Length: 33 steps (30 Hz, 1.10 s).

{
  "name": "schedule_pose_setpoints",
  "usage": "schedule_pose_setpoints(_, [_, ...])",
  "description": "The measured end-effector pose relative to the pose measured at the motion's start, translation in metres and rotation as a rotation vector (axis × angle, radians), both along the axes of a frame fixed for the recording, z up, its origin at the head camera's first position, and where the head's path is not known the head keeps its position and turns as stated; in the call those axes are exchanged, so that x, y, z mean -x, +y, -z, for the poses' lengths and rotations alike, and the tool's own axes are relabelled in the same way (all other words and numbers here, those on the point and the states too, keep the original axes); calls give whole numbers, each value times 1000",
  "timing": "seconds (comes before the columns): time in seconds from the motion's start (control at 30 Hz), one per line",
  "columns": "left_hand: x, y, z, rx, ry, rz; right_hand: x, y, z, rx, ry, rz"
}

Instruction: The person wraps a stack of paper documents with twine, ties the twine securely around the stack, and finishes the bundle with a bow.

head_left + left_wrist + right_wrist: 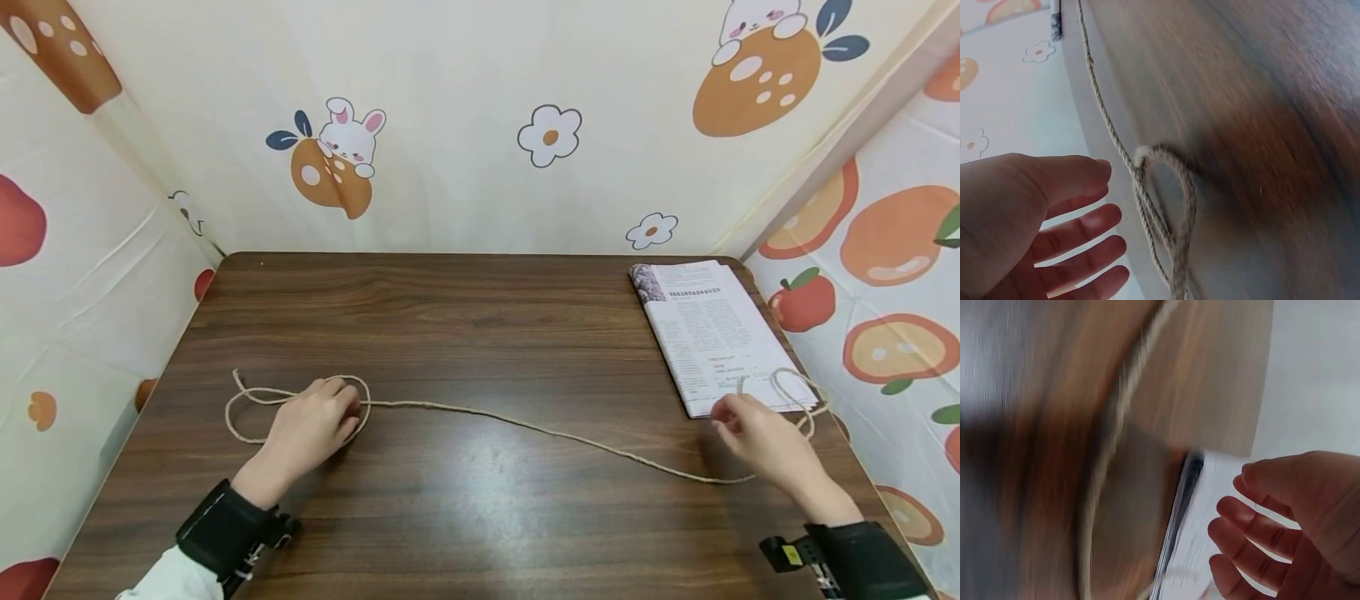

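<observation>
At left, a fruit-print sheet [82, 292] hangs beside a dark wood-grain table [450, 325], where the loops at one end of a rope [555, 432] lie. Over those loops hovers the left hand [315, 417], a black strap [225, 529] on its wrist, its thumb [1079, 178] and fingers [1094, 222] spread apart in a loose curve. It holds nothing; the wrist view shows a slim gap between thumb and rope. From there the rope runs in one long, slack line across the table, before a cream backdrop [465, 183] printed with rabbits and flowers. Well apart from the left, the right hand [765, 442] hangs above the rope's other end, beside the near edge of a magazine [697, 333]. Its fingers, too, are loosely bent and separate, gripping nothing (whether they brush the rope's tip cannot be told). More loops cross the magazine's near corner. The page carries a headline and columns of print, too small to read; a yellow patch [792, 555] marks the right wrist's gear. Fruit prints fill the far right.
</observation>
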State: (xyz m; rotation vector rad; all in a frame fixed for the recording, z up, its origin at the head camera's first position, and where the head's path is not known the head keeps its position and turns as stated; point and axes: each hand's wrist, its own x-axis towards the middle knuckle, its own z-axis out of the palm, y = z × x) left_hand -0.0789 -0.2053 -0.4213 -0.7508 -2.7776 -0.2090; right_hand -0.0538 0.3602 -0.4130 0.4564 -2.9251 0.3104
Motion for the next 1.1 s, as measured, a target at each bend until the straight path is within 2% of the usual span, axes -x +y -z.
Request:
schedule_pose_setpoints(0.17, [3, 5, 2, 16, -22, -3, -5, -28, 7, 18, 29, -111])
schedule_pose_setpoints(0.47, [8, 7, 8, 21, -38, 14, -12, -65, 15, 58, 21, -218])
schedule_pose_setpoints(0.63, [12, 10, 12, 28, -39, 29, -14, -75, 20, 58, 24, -240])
schedule_pose_setpoints(0.77, [15, 14, 13, 32, -66, 29, -15, -82, 24, 47, 25, -249])
schedule_pose_setpoints(1.1, [17, 19, 16, 44, -70, 23, -12, -91, 28, -5, 90, -257])
